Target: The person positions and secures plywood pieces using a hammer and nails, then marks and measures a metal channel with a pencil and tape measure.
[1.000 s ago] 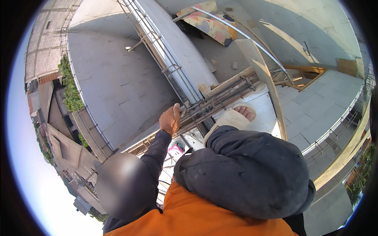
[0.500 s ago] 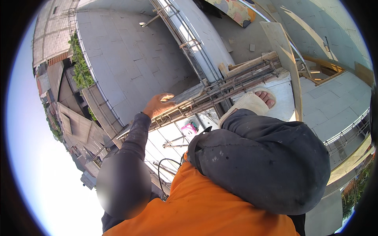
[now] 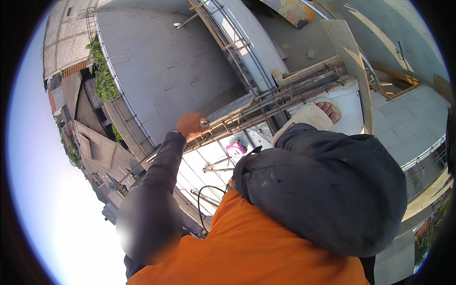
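My left hand (image 3: 192,124) is at the long rebar cage (image 3: 232,124) that runs across the middle of the view. Its fingers are curled in and slightly blurred; whatever they hold, if anything, is hidden. The hand lies at the near edge of the grey board (image 3: 232,110) beside the cage. My right hand is out of sight. Just below the cage, a pink and white round object (image 3: 235,149) sits on a bright gridded surface. My bent leg in dark trousers covers the right of the view, with the foot in a pale sandal (image 3: 311,117) by the cage.
A large grey block wall (image 3: 166,57) drops away beyond the cage. A pale column with rebar (image 3: 251,42) rises at the top. Upright plywood (image 3: 354,71) stands right of my foot. Rooftops (image 3: 97,152) and open sky lie far left. A black cable (image 3: 202,202) loops near my waist.
My left hand has gone from spread fingers to curled ones, staying near the cage. The whole scene has shifted slightly right as the head moved.
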